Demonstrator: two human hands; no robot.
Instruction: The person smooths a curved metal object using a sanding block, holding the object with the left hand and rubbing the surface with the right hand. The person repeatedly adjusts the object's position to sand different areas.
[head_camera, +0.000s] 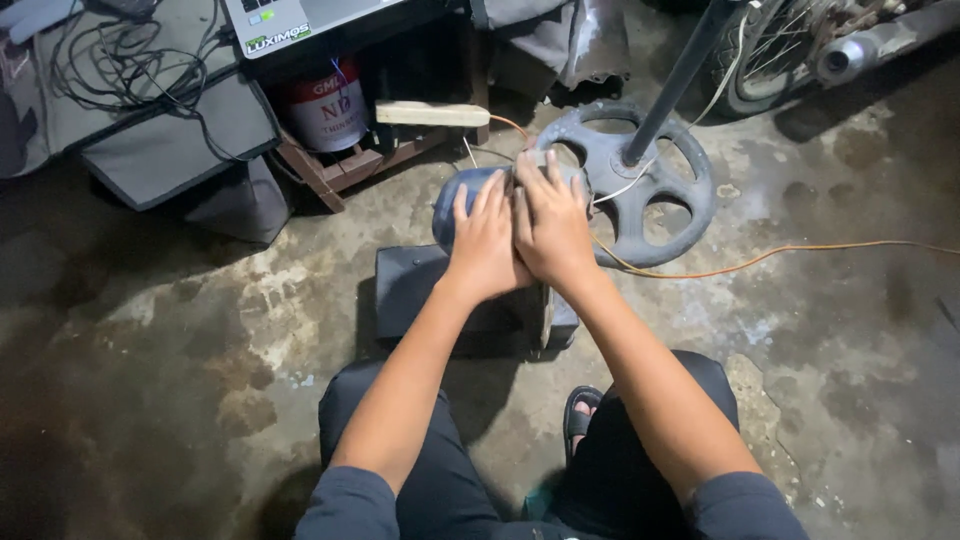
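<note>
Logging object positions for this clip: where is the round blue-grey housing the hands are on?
In the head view, centre frame, the blue-grey housing sits under both hands, atop a dark block, just left of the round fan base.

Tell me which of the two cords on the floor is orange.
The thin cord running right from under the round fan base. The tangled cords at top left are black.

Stained concrete floor (180, 350), wooden pallet (345, 165), round fan base (640, 190), orange cable (800, 250), dim light
</note>
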